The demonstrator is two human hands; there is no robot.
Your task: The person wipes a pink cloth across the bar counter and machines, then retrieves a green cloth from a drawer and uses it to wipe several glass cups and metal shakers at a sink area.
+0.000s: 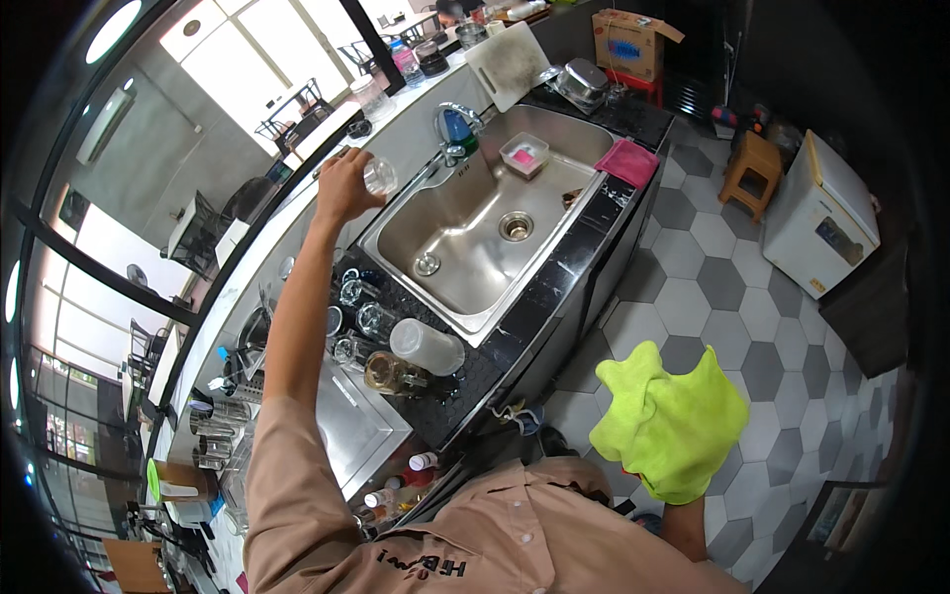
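My left hand (pixel 347 187) holds a clear glass (pixel 380 176) over the ledge behind the stainless steel sink (pixel 475 245), left of the curved chrome faucet (pixel 454 130). A lime-green cloth (pixel 664 423) covers my right hand (pixel 668 475), out over the floor to the right; its fingers are hidden under the cloth. Several upturned glasses and mugs (pixel 375 319) stand on a dark mat on the near side of the sink. Beside them lie a frosted plastic pitcher (pixel 427 347) and an amber glass mug (pixel 393 373). A clear plastic tub (pixel 525 154) with a pink sponge sits in the basin.
A pink cloth (pixel 627 163) hangs over the counter edge by the sink. Behind the basin lean a white cutting board (pixel 507 65) and a metal container (pixel 582 83). An orange plastic stool (pixel 751 174) and a white chest cooler (pixel 820 215) stand on the tiled floor.
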